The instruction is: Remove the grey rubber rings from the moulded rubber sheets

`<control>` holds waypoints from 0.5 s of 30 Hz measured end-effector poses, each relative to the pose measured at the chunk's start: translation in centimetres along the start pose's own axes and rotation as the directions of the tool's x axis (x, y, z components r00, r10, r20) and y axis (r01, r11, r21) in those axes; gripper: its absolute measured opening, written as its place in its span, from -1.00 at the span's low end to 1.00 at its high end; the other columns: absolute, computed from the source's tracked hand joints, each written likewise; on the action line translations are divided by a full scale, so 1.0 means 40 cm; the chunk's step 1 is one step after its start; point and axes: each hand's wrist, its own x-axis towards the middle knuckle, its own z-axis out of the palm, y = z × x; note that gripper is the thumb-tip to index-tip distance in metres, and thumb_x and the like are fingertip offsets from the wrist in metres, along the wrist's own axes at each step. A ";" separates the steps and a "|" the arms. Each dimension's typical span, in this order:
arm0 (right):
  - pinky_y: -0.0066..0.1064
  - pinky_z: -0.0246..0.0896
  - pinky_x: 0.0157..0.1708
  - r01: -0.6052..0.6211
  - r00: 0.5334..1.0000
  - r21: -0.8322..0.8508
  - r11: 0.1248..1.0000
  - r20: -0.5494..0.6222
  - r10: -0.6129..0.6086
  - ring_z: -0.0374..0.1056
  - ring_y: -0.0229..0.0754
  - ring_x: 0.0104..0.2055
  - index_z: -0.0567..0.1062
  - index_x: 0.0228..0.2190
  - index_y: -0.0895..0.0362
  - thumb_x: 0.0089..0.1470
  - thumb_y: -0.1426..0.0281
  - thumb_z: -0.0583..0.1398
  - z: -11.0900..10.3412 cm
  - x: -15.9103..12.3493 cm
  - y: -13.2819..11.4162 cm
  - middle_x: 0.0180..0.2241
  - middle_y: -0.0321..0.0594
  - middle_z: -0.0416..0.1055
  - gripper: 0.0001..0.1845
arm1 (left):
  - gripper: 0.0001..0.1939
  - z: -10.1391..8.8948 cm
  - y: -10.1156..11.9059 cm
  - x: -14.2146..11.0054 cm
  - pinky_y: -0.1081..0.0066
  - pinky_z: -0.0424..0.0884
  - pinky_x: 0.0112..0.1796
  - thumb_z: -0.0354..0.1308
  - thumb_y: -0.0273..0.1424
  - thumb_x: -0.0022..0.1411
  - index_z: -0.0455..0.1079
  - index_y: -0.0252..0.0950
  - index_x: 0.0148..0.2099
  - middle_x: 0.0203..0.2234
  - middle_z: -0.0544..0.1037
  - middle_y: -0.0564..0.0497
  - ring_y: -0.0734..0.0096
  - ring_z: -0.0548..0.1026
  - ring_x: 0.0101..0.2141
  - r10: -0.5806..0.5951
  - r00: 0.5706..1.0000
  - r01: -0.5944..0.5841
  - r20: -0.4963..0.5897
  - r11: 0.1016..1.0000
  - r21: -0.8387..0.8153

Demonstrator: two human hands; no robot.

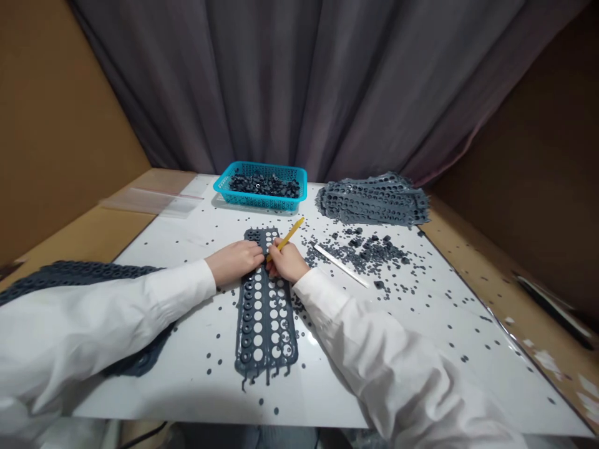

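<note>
A dark grey rubber sheet [264, 318] full of round holes lies lengthways on the white table [412, 349] in front of me. My left hand [236, 260] rests on the sheet's upper part, fingers curled and pressing it down. My right hand [286, 262] is closed around a yellow stick [289, 236], held like a pencil, with its tip down on the sheet between both hands. Both arms wear white sleeves.
A turquoise basket [262, 185] of small dark rings stands at the back. A stack of punched grey sheets [374, 199] lies back right, another stack [79, 274] at the left. Loose rings [369, 252] and a thin white strip [340, 265] lie to the right. A clear bag [150, 201] sits back left.
</note>
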 end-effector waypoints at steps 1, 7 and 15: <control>-0.50 0.14 -0.70 -0.005 1.000 0.008 1.000 0.001 0.005 0.25 -0.28 -0.73 0.11 -0.53 0.08 0.10 0.48 -0.08 0.000 0.001 0.001 -0.73 -0.37 0.28 -0.81 | -0.78 0.005 -0.004 -0.001 0.29 0.31 -0.24 -0.07 -0.50 0.25 0.39 -0.36 -0.35 -0.42 0.46 -0.14 0.25 0.39 -0.33 -0.012 1.000 0.012 -0.020 1.000 -0.028; -0.48 0.16 -0.69 -0.004 1.000 0.034 0.999 -0.001 0.004 0.25 -0.25 -0.74 0.13 -0.55 0.08 0.08 0.46 -0.02 0.000 0.005 0.006 -0.75 -0.38 0.25 -0.82 | -0.77 0.007 -0.020 -0.015 0.40 0.31 -0.30 -0.06 -0.36 0.25 0.39 -0.34 -0.31 -0.42 0.49 -0.06 0.36 0.41 -0.37 -0.334 0.932 0.228 -0.141 0.842 -0.489; -0.58 0.07 -0.76 -0.018 1.000 0.125 0.992 0.014 0.016 0.23 -0.33 -0.77 0.14 -0.54 0.09 0.09 0.42 0.00 0.003 0.009 0.010 -0.75 -0.41 0.25 -0.82 | -0.72 -0.015 -0.056 -0.007 0.49 0.23 -0.46 0.16 -0.20 0.06 0.33 -0.33 -0.47 -0.60 0.37 0.10 0.48 0.32 -0.52 -0.663 0.742 0.294 0.104 0.183 -0.938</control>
